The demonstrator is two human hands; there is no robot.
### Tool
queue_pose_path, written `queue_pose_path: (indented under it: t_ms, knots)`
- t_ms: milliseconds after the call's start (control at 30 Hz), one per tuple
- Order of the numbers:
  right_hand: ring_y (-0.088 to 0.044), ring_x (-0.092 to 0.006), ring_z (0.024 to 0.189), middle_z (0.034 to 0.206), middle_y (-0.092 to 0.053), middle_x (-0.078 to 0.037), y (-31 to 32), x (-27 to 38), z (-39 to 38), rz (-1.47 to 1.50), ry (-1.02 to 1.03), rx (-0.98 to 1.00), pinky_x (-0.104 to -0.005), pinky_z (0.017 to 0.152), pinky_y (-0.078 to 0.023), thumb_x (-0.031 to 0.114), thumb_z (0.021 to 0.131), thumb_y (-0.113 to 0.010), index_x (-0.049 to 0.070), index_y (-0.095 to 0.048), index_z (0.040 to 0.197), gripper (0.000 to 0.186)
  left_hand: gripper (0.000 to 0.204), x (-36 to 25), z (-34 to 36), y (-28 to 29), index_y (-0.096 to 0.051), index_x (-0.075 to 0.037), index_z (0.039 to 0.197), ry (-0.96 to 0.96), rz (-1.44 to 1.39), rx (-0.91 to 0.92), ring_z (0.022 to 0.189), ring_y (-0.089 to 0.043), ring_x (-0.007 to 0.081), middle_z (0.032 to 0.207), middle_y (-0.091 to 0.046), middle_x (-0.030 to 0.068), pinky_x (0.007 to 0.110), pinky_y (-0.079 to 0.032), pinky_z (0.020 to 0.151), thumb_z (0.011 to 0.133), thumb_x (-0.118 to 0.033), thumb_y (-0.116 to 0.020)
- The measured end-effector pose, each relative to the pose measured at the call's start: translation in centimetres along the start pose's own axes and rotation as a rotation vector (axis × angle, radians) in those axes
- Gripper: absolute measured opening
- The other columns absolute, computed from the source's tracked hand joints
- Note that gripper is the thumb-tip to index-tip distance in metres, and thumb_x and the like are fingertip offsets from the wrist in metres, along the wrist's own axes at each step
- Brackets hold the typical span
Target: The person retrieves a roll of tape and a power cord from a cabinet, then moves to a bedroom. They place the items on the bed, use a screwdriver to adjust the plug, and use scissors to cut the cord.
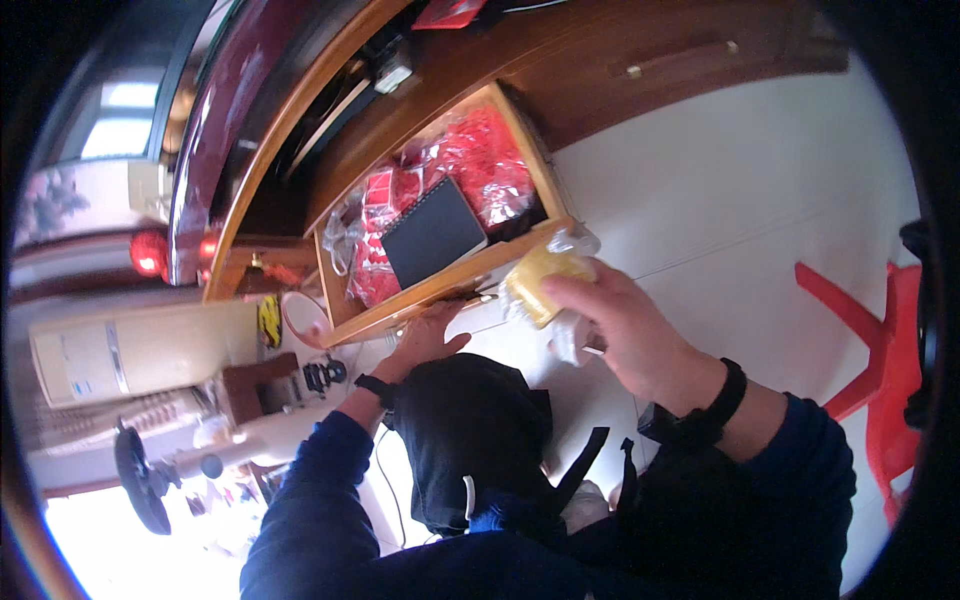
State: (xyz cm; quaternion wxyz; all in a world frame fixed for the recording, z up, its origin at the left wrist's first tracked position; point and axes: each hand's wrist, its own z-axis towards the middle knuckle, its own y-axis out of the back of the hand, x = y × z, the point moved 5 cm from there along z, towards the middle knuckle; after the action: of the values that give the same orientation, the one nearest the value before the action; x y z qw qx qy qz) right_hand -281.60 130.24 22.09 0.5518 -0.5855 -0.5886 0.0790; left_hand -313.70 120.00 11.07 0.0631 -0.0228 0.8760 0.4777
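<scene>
Right hand point(625, 320): grasped the packet point(545, 283), yellow with whitish, crinkled wrap at its ends, thumb laid across its upper face. Packet was above the floor point(715, 200), just outside the near right corner of the drawer point(450, 283), overlapping that corner in view.

Left hand point(428, 340): at the outer side of the drawer's front panel, fingers pointed toward the panel, thumb spread apart from them. Whether the fingers gripped the panel or only rested there, could not tell.

Drawer stood pulled out of the brown cabinet point(640, 100). Contents: black spiral notebook point(432, 232), lying aslant on top near the front panel; red items point(485, 150) in clear plastic, behind and around it.

Surroundings: pinkish ring point(303, 318) beside the drawer's left front corner; red stool point(885, 375) on the floor at far right, well apart from the hands; dark-headed fan point(143, 478) at lower left. Both wrists carried dark bands point(735, 400).
</scene>
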Motion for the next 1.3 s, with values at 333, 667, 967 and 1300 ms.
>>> queue_pose_path:
  t_ms: [333, 667, 967, 1300]
  knots:
    - [-0.059, -0.0195, 0.107, 0.123, -0.056, -0.011, 2.7, 7.3, 8.5, -0.131, 0.031, -0.339, -0.0366, 0.089, -0.051, 0.040, 0.094, -0.064, 0.006, -0.049, 0.132, 0.053, 0.049, 2.7, -0.9, 1.0, -0.052, -0.010, 0.140, 0.000, -0.924, 0.035, 0.130, -0.051, 0.0280, 0.141, -0.054, 0.0149, 0.038, -0.037, 0.112, 0.096, -0.030, -0.060]
    - [-0.055, -0.0139, 0.080, 0.119, -0.062, -0.019, -1.0, 10.4, 8.3, -0.210, 0.113, -0.404, -0.0262, 0.067, -0.047, 0.039, 0.100, -0.051, 0.006, -0.048, 0.133, 0.046, 0.015, 8.8, -9.0, 7.0, -0.071, -0.006, 0.100, 0.067, -0.464, -0.695, 0.074, -0.071, 0.0244, 0.088, -0.072, 0.0108, 0.032, -0.056, 0.064, 0.086, -0.006, -0.066]
    - [-0.051, -0.0115, 0.072, 0.127, -0.059, -0.020, -3.9, 8.0, 7.6, -0.177, 0.160, -0.408, -0.0225, 0.064, -0.045, 0.045, 0.103, -0.045, 0.008, -0.044, 0.139, 0.052, 0.038, 21.2, -1.5, 5.1, -0.061, -0.013, 0.127, -0.051, 0.318, -0.284, 0.121, -0.055, 0.0282, 0.126, -0.062, 0.0086, 0.044, -0.049, 0.095, 0.090, -0.017, -0.057]
    - [-0.058, -0.0149, 0.075, 0.126, -0.060, -0.024, -3.3, 6.5, 8.0, -0.103, 0.120, -0.432, -0.0250, 0.067, -0.047, 0.044, 0.100, -0.051, 0.007, -0.044, 0.139, 0.055, 0.022, 23.7, 2.6, 9.2, -0.068, -0.007, 0.108, 0.195, 0.232, -0.074, 0.097, -0.067, 0.0323, 0.104, -0.069, 0.0153, 0.045, -0.054, 0.086, 0.093, -0.014, -0.054]
